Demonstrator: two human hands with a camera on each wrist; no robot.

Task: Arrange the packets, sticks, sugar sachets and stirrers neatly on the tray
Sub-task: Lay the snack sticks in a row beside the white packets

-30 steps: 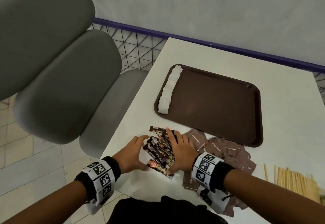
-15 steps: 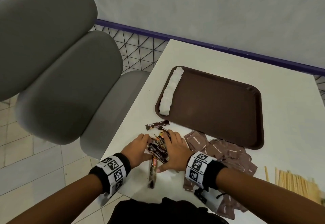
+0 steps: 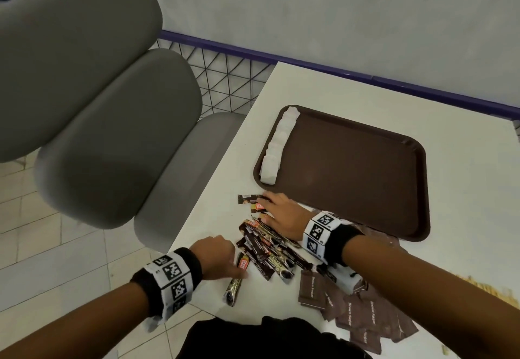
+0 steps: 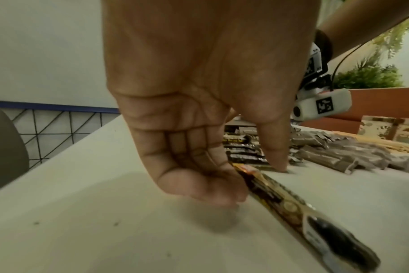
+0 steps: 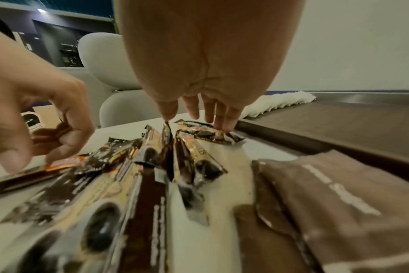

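Several stirrers (image 3: 475, 288) apparently behind right forearm.

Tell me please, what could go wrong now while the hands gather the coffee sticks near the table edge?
1. One coffee stick lies close to the table edge under the left hand; a careless sweep may push it to the floor.
2. The right hand reaches over the stick pile with spread fingers; pulling may scatter sticks more.
3. The brown sugar sachets lie loose under the right forearm, which might drag them off.
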